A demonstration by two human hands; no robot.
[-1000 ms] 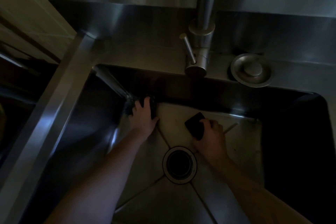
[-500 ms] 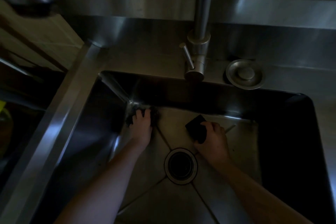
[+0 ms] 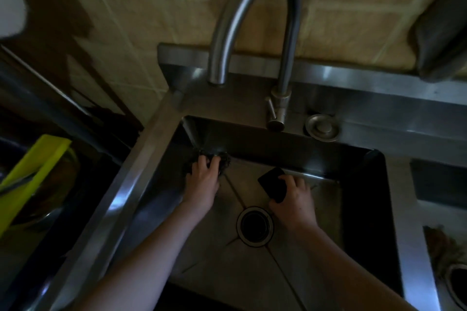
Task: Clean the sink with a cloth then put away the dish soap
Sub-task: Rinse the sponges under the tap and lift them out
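Note:
Both my hands are down in the steel sink (image 3: 161, 134). My left hand (image 3: 203, 179) presses a dark scrubbing cloth (image 3: 225, 163) into the far left corner of the basin floor, fingers curled over it. My right hand (image 3: 294, 197) grips a flat black pad (image 3: 271, 183) against the floor near the back wall, just beyond the round drain (image 3: 254, 226). No dish soap bottle is in view. The scene is very dim.
A curved steel faucet (image 3: 252, 7) with a side lever rises behind the basin, a round metal cap (image 3: 322, 127) beside it. A yellow-green object (image 3: 38, 166) lies at the left. At the right sits a second basin (image 3: 454, 283). Tiled wall stands behind.
The camera has tilted up, so the whole faucet and the tiled wall now show. Both hands stay in about the same places on the basin floor, still holding the cloth and the pad.

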